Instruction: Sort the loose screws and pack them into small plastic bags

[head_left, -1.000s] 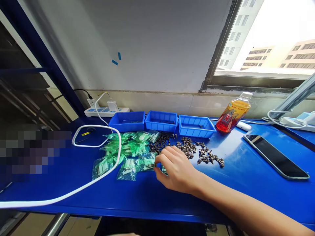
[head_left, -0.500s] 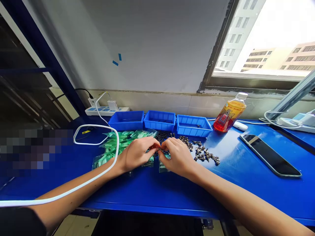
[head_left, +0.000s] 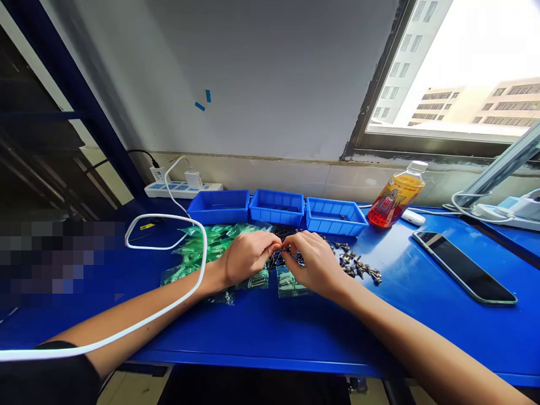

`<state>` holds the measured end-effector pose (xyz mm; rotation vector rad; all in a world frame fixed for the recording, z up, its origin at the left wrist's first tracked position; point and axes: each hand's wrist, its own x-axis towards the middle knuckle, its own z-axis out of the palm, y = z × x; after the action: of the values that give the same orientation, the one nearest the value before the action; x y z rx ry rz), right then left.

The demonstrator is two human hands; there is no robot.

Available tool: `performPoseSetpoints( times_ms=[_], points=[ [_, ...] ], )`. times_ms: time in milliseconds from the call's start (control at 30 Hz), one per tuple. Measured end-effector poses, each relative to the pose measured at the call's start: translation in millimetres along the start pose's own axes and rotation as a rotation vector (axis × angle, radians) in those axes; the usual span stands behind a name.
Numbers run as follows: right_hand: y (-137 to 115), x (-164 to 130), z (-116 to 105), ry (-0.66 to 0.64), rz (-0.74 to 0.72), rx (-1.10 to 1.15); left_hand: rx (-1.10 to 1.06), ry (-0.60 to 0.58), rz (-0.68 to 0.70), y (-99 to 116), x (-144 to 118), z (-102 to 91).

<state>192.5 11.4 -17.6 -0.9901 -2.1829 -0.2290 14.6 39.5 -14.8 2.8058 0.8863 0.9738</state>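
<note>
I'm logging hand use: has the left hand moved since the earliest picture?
Yes: the left hand has come forward past the table's front edge, toward the middle blue bin.

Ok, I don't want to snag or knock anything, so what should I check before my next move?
1. Grip: cannot tell; the fingertips of the left hand and right hand nearly meet, but anything between them is too small to make out.
2. White cable clear of the left forearm: not ok, it crosses in front of it in view.
3. Loose screws all visible: not ok, the right hand hides some.
4. Green bags sealed: cannot tell.
5. Bottle capped: ok.
6. Phone away from both hands: ok.
</note>
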Motion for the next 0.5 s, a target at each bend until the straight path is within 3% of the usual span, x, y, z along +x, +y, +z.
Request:
performPoseSetpoints(
  times_ms=[200, 333, 500],
  points=[
    [5.1, -2.9, 2.3, -0.011, 0.008, -0.001, -0.054, 0.029, -0.038, -1.3, -1.6, 3.6],
    [6.5, -3.6, 2.1, -0.055, 0.017, -0.004, 0.011, 0.006, 0.005, -2.2, -2.4, 3.0],
    [1.0, -2.6, 2.3, -0.076, 0.064, 0.026, 0.082, -0.032, -0.035, -3.2, -3.2, 2.5]
  ],
)
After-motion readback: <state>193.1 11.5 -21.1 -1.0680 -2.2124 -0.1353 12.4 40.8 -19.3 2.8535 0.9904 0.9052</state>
